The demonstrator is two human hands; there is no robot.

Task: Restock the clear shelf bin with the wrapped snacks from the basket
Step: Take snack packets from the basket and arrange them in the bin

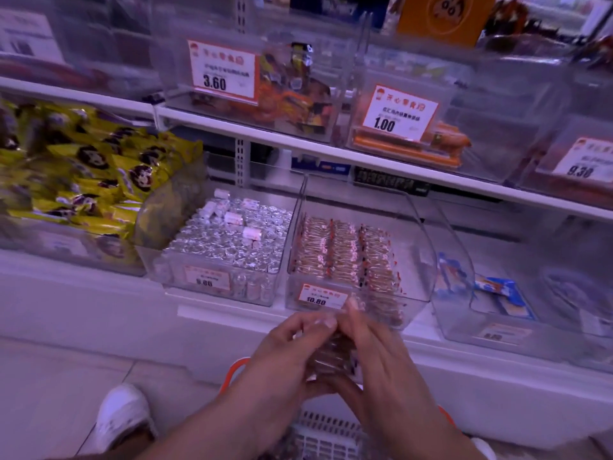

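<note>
A stack of clear-wrapped brown snacks (331, 355) is held between both hands, just in front of the shelf edge. My left hand (285, 350) grips its left side, and my right hand (381, 356) grips its right side, with fingers curled over the top. Straight ahead stands the clear shelf bin (411, 260) tagged 10.80. Inside it, rows of the same wrapped snacks (345, 257) fill the left and middle. The white basket (328, 436) with orange handles sits below my forearms, largely hidden.
Left of the target bin is a bin of small silver-wrapped sweets (229, 240) and yellow packets (83, 174). Right is a clear bin with blue packets (497, 290). An upper shelf (298, 137) overhangs with more bins. My white shoe (122, 413) is on the floor.
</note>
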